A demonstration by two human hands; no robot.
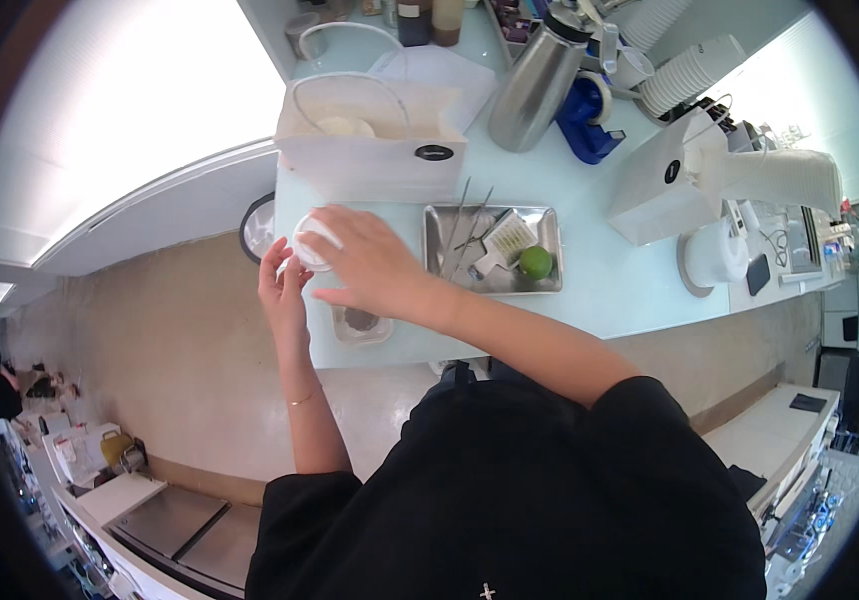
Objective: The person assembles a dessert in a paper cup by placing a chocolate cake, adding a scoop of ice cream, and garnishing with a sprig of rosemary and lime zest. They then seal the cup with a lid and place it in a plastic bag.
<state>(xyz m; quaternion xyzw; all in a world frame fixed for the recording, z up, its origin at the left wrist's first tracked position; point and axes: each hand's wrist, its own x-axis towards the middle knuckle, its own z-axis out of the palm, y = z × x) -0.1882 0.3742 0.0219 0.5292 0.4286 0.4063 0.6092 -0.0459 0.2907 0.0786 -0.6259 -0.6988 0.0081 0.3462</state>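
Observation:
Near the counter's left end, both hands are at a round white lid [312, 241], which seems to sit on a cup whose body is mostly hidden. My left hand [283, 281] is at its lower left side, fingers curved. Across its top and right side lies my right hand [358, 251], slightly blurred, thumb apart. Below the right hand stands a small clear container [363, 327] with something dark inside. To the right, a steel tray [495, 288] holds a green lime [535, 262], a small grater [508, 241] and thin metal tweezers [459, 225].
Behind the hands stands a white paper bag [384, 169]. A steel thermos jug [538, 90], a blue tape dispenser [587, 124] and stacked cups [688, 75] are at the back. Another white bag [647, 180] and a white paper roll [716, 253] stand at right. The counter's front edge [624, 336] runs before me.

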